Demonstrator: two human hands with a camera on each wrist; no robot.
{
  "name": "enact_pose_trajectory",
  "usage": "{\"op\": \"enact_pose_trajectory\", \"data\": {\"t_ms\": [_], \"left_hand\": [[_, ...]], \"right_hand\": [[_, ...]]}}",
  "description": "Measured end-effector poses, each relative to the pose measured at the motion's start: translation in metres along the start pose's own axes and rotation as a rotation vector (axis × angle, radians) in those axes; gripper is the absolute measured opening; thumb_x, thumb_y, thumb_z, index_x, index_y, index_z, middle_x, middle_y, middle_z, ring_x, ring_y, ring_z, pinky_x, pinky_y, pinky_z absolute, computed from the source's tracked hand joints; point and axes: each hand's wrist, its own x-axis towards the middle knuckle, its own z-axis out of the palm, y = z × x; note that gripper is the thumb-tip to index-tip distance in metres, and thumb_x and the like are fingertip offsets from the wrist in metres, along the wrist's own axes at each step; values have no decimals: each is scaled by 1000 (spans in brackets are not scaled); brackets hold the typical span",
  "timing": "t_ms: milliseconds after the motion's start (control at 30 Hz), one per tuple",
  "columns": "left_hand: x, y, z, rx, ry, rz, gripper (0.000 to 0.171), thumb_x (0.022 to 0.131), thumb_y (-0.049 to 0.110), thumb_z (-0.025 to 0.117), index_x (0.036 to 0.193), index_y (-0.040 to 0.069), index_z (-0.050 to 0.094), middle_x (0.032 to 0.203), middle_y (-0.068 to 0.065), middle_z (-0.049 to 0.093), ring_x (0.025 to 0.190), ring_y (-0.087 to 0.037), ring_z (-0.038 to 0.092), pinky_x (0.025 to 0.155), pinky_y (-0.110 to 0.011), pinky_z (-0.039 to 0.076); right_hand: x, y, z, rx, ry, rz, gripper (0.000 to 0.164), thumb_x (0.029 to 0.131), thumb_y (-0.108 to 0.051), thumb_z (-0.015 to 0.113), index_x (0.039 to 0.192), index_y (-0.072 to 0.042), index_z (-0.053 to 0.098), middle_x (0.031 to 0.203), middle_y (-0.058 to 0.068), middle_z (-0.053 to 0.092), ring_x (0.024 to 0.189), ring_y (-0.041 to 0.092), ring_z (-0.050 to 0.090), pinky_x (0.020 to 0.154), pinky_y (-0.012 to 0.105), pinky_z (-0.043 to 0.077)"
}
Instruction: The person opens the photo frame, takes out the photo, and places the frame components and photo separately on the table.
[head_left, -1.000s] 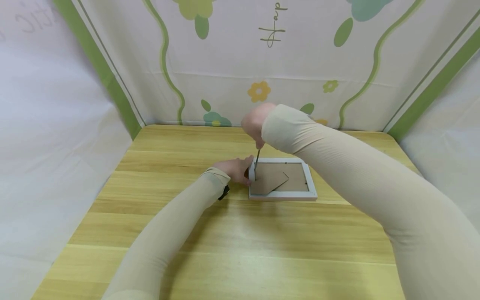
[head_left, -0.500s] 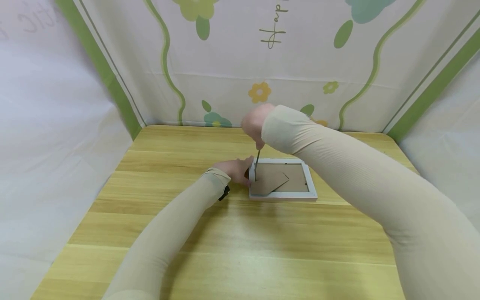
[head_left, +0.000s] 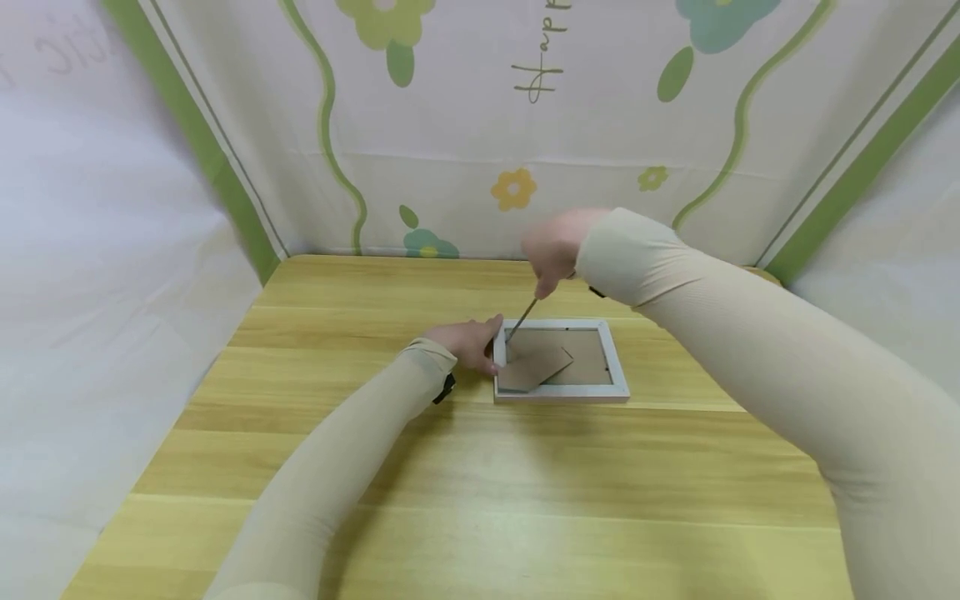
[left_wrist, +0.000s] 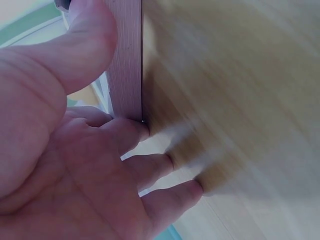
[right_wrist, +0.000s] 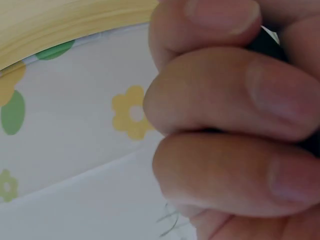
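Note:
A white picture frame (head_left: 615,358) lies face down on the table, its brown backing board (head_left: 581,337) showing. On that board is a stand flap (head_left: 531,372) with a pointed end. My left hand (head_left: 468,342) holds the frame's left end; the left wrist view shows the thumb against the frame's side (left_wrist: 126,65) and the other fingers spread near its corner. My right hand (head_left: 557,246) grips a screwdriver (head_left: 522,318), tilted, its tip down at the frame's inner left edge. In the right wrist view curled fingers (right_wrist: 225,95) largely hide its dark handle.
The wooden table (head_left: 525,492) reaches back to a white cloth wall (head_left: 450,117) printed with flowers. More white cloth (head_left: 112,250) hangs along the left side, and also on the right.
My right hand has moved right, and the screwdriver leans further to the right. My left hand keeps its hold on the picture frame. The whole view has shifted slightly.

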Motion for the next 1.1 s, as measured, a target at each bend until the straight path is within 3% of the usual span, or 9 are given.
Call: {"op": "enact_pose_trajectory", "data": {"t_ms": [100, 233, 333, 467, 633, 800, 967, 1100], "left_hand": [[1, 1, 1, 12, 6, -4, 97, 95, 37, 66, 160, 13, -2, 164, -11, 16, 149, -34, 13, 119, -47, 13], [1, 2, 0, 21, 13, -7, 97, 95, 37, 67, 160, 12, -1, 163, -13, 18, 149, -33, 15, 119, -46, 15], [1, 2, 0, 22, 14, -10, 98, 94, 37, 67, 160, 12, -1, 163, -14, 19, 148, -33, 17, 119, -46, 16], [1, 2, 0, 25, 11, -14, 98, 94, 38, 67, 160, 12, -1, 163, -13, 17, 149, -33, 16, 119, -47, 16], [2, 3, 0, 22, 10, -7, 98, 93, 38, 67, 160, 12, 0, 163, -12, 17, 149, -33, 16, 119, -48, 16], [2, 2, 0, 13, 10, -6, 99, 93, 37, 69, 160, 12, 0, 162, -13, 22, 148, -34, 16, 119, -48, 16], [2, 2, 2, 17, 7, -5, 100, 93, 38, 69, 160, 11, 0, 163, -13, 19, 148, -34, 16, 119, -48, 16], [1, 3, 2, 17, 11, 4, 98, 93, 37, 68, 160, 10, 1, 163, -13, 20, 148, -34, 17, 119, -49, 17]], "right_hand": [[-12, 20, 6, 110, 13, -23, 29, 94, -33, 69, 71, -16, 66, 51, -7, 37, 47, 7, 26, 50, 25, 32], [-29, 48, 21, 177, 84, -75, 43, 97, -29, 65, 57, -17, 55, 52, -7, 29, 49, 8, 20, 48, 24, 24], [-40, 66, 41, 217, 146, -96, 30, 100, -26, 60, 77, -8, 67, 62, -5, 47, 53, 8, 38, 51, 27, 38], [-48, 90, 85, 383, 166, -46, 29, 106, -23, 46, 106, 3, 57, 80, 8, 57, 62, 18, 54, 58, 36, 49], [-51, 118, 148, 552, 204, 42, 30, 109, -23, 31, 102, 3, 46, 72, 8, 46, 57, 18, 43, 51, 33, 40], [-50, 136, 200, 593, 215, 104, 35, 109, -26, 26, 108, 6, 42, 81, 12, 46, 71, 25, 45, 63, 41, 42], [-48, 144, 240, 678, 153, 136, 36, 108, -26, 20, 110, 7, 33, 90, 21, 44, 86, 36, 48, 80, 54, 42], [-44, 143, 260, 721, 143, 186, 38, 108, -29, 19, 112, 7, 31, 87, 19, 43, 81, 33, 47, 74, 49, 43]]}}
